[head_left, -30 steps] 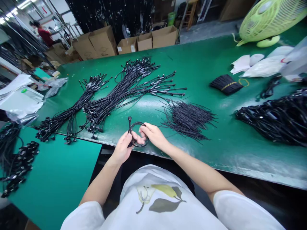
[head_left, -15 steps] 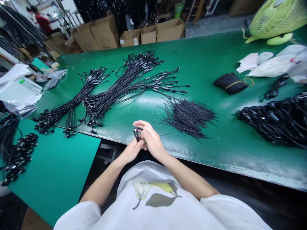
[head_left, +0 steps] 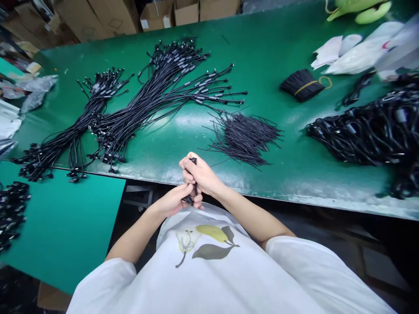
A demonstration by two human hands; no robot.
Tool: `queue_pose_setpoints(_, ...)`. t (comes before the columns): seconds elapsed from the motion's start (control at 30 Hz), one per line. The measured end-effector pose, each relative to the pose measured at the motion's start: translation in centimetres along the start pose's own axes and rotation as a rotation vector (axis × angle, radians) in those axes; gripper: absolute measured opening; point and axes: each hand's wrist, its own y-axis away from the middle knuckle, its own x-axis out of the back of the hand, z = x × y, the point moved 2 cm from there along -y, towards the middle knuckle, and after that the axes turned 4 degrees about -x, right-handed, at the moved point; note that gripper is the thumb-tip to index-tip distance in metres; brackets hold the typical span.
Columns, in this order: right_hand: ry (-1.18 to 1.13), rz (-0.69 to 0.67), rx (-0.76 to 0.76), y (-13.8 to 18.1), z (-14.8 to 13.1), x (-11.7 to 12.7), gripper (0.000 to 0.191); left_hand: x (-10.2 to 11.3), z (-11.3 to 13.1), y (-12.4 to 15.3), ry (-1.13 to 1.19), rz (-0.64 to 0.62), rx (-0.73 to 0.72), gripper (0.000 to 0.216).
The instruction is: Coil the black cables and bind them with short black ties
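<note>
Both my hands meet at the near edge of the green table [head_left: 278, 174], just above my white shirt. My right hand [head_left: 199, 174] is closed in a fist round a folded black cable [head_left: 194, 161], whose top end shows above my fingers. Below it my left hand [head_left: 178, 199] pinches the lower end of the same cable. Most of the cable is hidden inside my fingers. A loose heap of thin black ties [head_left: 244, 137] lies just beyond my right hand.
Long bundles of black cables [head_left: 157, 96] fan over the table's left half. A big tangled cable pile [head_left: 369, 128] sits at the right, a banded black bundle [head_left: 303, 85] and white bags [head_left: 356, 54] behind it. A lower teal table [head_left: 65, 222] stands at left.
The open loop of cable has been folded tight into my hands. Both hands drew back toward my body, and my head tilted further down.
</note>
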Motion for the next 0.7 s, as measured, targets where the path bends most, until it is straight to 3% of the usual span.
queue_pose_setpoints(0.1,-0.118,0.029,-0.019,-0.3,-0.5,0.2,0.046,-0.6,-0.1,-0.1,0.073,0.025,-0.018,0.038)
queue_pose_setpoints(0.23,-0.193,-0.069,-0.054,-0.7,-0.9,0.6,0.043,-1.4,-0.4,-0.4,0.125,0.017,-0.046,0.045)
queue_pose_setpoints(0.37,-0.206,-0.183,-0.022,-1.1,-1.3,1.3,0.044,-2.3,-0.6,-0.8,0.327,0.074,-0.047,0.029)
queue_pose_setpoints(0.47,-0.168,-0.186,0.032,-0.9,-1.8,1.7,0.046,-2.7,-0.7,-1.3,0.467,0.105,-0.021,0.020)
queue_pose_setpoints(0.6,-0.147,-0.180,0.035,-0.4,-2.2,2.0,0.047,-2.7,-0.8,-2.0,0.437,0.082,0.049,0.030)
queue_pose_setpoints(0.7,-0.162,-0.135,0.048,-0.3,-1.8,2.6,0.045,-2.7,-0.8,-2.7,0.367,0.102,0.015,0.021)
